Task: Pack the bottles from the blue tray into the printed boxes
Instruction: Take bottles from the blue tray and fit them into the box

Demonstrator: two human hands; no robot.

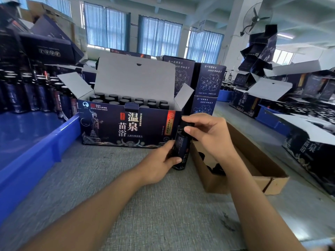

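Observation:
A dark printed box [126, 127] stands open on the grey table, its white lid flaps raised and several black-capped bottles [126, 101] packed inside. Just right of the box's front corner I hold one dark labelled bottle [182, 144] upright. My left hand [161, 163] grips its lower body. My right hand [208, 131] pinches its black cap from above. The blue tray [36, 142] lies at the left, with several more dark bottles [36, 95] standing at its far end.
A shallow brown cardboard box [253, 160] holding a few black caps sits right of the held bottle. Closed printed boxes [208, 87] stand behind the open one. More open printed boxes and blue trays [272, 116] crowd the right side.

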